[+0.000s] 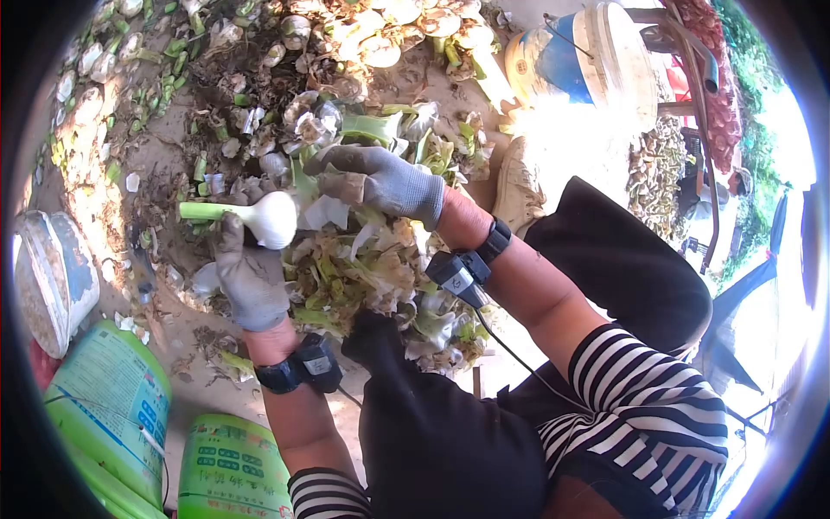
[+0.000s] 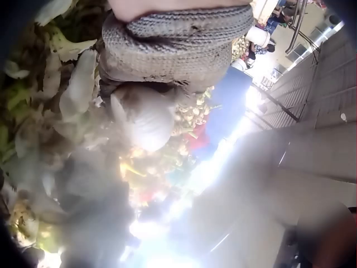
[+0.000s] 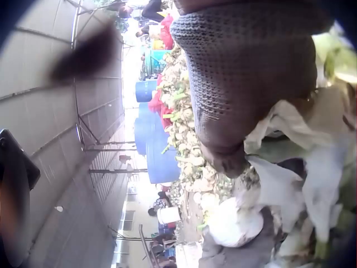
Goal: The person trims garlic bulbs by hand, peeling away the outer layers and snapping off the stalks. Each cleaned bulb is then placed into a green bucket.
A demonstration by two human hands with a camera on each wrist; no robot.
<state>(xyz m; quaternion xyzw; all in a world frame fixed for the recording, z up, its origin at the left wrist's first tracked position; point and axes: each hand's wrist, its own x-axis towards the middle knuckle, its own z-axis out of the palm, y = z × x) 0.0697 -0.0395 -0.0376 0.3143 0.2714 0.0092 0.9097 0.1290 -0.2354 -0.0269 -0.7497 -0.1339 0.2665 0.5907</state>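
In a grey knit glove, my left hand grips a white garlic bulb by its green stem, which points left in the head view. The bulb looks smooth and clean; the left wrist view shows its round white side just beyond the glove. Up and to the right of it, my gloved right hand has curled fingers pinching loose garlic skin. Pale strips of that skin hang from the fingers in the right wrist view, a short gap from the bulb.
Stripped garlic leaves lie heaped below the hands. More garlic bulbs lie at the top. Green tubs stand at lower left, a dirty pail at far left, and a blue-and-white bucket at upper right.
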